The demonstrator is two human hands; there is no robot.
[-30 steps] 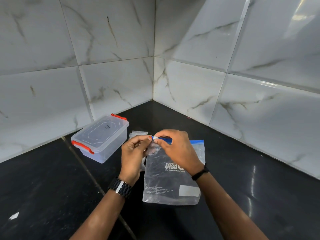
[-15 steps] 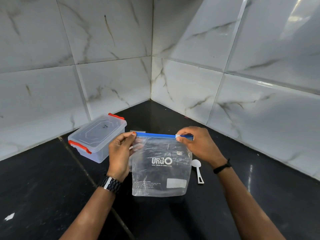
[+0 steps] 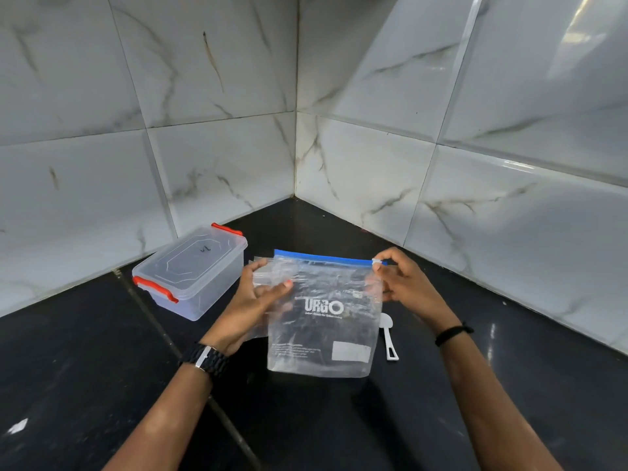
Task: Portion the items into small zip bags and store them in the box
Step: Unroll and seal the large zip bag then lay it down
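At centre frame, the right hand is pinching the zip bag slider, the open-fingered left hand steadying it; next, spreading its mouth.

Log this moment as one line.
right hand pinches slider on zip bag | left hand open at bag's left edge | box lid on

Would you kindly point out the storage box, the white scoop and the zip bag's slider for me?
storage box [image 3: 190, 263]: head view, middle of its clear lid.
white scoop [image 3: 390, 341]: head view, on its handle, beside the bag.
slider [image 3: 376, 261]: head view, white tab at the blue strip's right end.
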